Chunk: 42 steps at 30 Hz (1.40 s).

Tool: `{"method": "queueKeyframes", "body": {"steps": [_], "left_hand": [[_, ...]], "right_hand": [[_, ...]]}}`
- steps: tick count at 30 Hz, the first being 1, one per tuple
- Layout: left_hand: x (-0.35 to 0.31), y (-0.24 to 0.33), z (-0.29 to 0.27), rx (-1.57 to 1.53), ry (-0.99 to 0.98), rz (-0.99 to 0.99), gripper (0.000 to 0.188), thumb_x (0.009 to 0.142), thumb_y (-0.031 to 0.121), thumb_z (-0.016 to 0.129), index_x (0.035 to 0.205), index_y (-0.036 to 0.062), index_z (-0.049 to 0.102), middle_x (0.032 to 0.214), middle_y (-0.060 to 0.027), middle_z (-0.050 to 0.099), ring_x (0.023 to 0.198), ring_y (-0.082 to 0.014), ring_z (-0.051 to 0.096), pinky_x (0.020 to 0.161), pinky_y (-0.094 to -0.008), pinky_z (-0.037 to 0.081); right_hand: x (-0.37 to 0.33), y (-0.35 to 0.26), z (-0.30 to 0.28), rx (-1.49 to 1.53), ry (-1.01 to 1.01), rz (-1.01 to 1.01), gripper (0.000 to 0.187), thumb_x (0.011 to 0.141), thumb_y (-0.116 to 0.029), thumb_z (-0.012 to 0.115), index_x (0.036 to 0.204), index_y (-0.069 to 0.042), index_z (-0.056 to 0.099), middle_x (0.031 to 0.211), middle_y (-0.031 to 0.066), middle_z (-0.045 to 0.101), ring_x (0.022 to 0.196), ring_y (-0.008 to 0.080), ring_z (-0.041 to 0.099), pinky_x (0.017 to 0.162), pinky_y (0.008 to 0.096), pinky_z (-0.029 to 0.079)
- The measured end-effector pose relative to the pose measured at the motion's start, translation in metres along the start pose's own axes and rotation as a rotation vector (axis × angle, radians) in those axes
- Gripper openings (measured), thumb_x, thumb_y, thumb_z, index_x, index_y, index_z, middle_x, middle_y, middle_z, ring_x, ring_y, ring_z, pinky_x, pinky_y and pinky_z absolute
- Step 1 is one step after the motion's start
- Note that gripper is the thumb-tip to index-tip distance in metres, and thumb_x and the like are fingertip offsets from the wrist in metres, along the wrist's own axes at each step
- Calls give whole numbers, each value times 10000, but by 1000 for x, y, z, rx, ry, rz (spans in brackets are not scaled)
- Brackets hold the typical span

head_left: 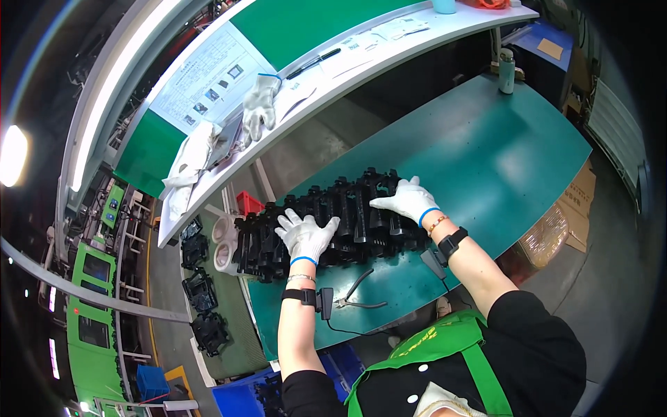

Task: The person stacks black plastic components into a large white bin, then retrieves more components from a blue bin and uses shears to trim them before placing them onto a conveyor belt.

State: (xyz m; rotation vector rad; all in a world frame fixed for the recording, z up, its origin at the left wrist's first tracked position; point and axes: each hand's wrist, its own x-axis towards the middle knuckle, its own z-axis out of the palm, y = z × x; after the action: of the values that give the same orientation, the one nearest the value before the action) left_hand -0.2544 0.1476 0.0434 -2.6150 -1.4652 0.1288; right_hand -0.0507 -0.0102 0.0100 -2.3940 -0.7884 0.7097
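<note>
Bright-green fabric apron [455,330] covers my chest. Fingers splayed, gripping nothing, my white-gloved left hand [308,238] and right hand [410,201] reach over the jagged black plastic parts [361,215] on the smooth teal table [472,139]. These look already lined up; similar dark pieces [201,292] lie apart, leftward.

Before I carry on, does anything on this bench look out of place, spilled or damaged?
Nothing looks spilled or plainly damaged. Only the pliers seem slightly odd: they lie loose, handles spread, on the green bench, on the near side of the crowded black parts. Fine flaws in those would be too small to tell.
</note>
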Motion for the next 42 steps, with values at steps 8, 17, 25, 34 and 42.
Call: {"method": "queueKeyframes", "body": {"steps": [8, 17, 25, 34, 42], "left_hand": [[-8, 24, -17, -93, -55, 161, 823, 846, 674, 646, 1295, -15, 687, 1662, -340, 207, 1551, -530, 145, 1228, -657, 178], [3, -9, -23, -93, -128, 235, 875, 805, 710, 662, 1323, 6, 678, 1680, -335, 148, 1562, -522, 112, 1203, -694, 197], [8, -39, -16, -206, -197, 276, 924, 783, 743, 667, 1414, 70, 624, 1692, -300, 159, 1547, -484, 198, 1175, -634, 325], [-1, -34, -2, -366, 2, 351, 940, 778, 606, 776, 1513, 87, 505, 1632, -270, 320, 1454, -435, 389, 1166, -508, 404], [35, -57, 54, -1099, -22, -31, 908, 753, 298, 876, 1519, 38, 463, 1451, -189, 556, 1273, -331, 565, 1110, -421, 442]], "right_hand": [[-7, 0, -23, -32, 12, 50, 1041, 731, -778, 731, 1359, 45, 620, 1480, 289, 526, 1300, 410, 594, 1068, 459, 503], [-8, -14, -1, 24, -91, 25, 966, 748, -761, 712, 1282, 43, 677, 1288, 195, 706, 1216, 340, 660, 1042, 421, 503], [-16, -28, 4, -30, -95, 64, 941, 752, -772, 696, 1315, -19, 677, 1298, 165, 706, 1208, 322, 659, 1065, 401, 480], [-9, -9, 16, 6, 49, 43, 944, 738, -794, 699, 1359, -83, 663, 1497, 157, 559, 1368, 322, 538, 1143, 413, 419], [-11, -9, 22, 113, 29, 73, 842, 746, -750, 732, 1328, -142, 688, 1473, 142, 577, 1342, 314, 556, 1137, 419, 423]]}}
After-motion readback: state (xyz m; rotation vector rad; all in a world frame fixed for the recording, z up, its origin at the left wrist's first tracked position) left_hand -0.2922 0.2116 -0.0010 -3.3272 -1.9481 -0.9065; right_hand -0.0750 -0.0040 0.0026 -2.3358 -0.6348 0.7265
